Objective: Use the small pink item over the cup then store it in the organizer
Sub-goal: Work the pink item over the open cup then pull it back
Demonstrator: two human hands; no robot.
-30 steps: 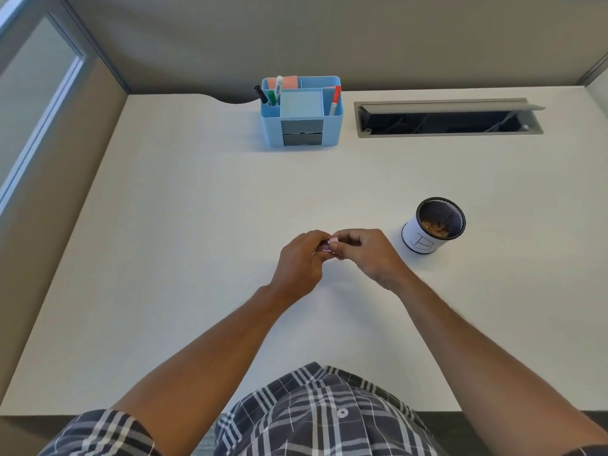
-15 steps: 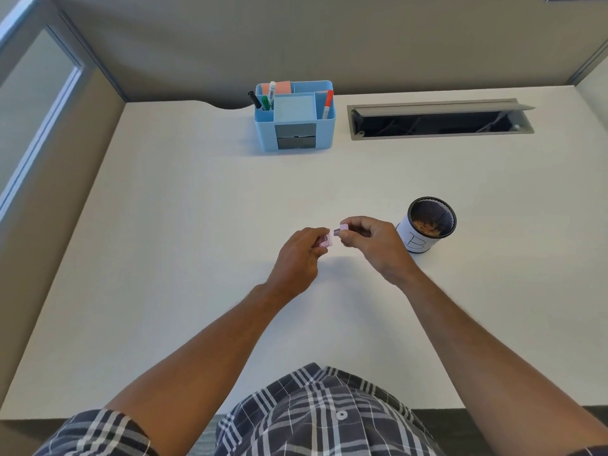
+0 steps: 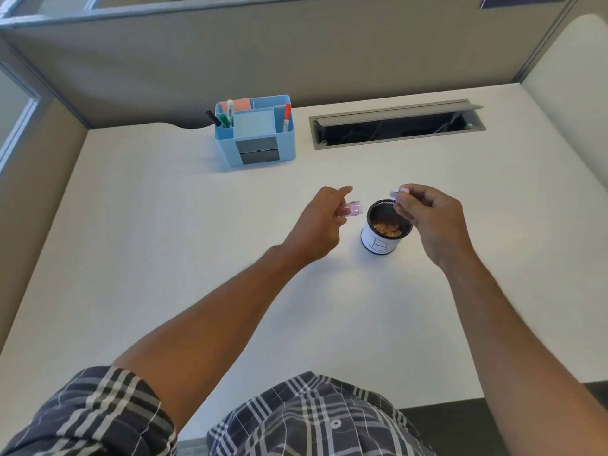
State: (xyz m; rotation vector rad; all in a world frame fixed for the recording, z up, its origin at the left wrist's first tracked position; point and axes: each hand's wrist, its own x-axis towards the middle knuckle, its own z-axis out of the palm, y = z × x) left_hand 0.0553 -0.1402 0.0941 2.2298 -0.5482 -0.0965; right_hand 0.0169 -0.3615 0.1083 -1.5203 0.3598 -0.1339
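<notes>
Most of each pink piece (image 3: 122, 209) (image 3: 399, 192) is concealed by the closed fingers of the left hand (image 3: 317, 225) and right hand (image 3: 434, 222), and the cup (image 3: 381, 245) rim is partly covered.

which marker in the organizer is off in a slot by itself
The red-capped marker, alone in the right slot of the blue organizer. The black marker, green marker and white marker share the left slot.

Cup (image 3: 381, 243) on desk (image 3: 164, 258), between left hand (image 3: 317, 225) and right hand (image 3: 427, 222). Organizer (image 3: 260, 149) behind, at desk's rear edge; cable tray (image 3: 394, 126) to organizer's right.
</notes>
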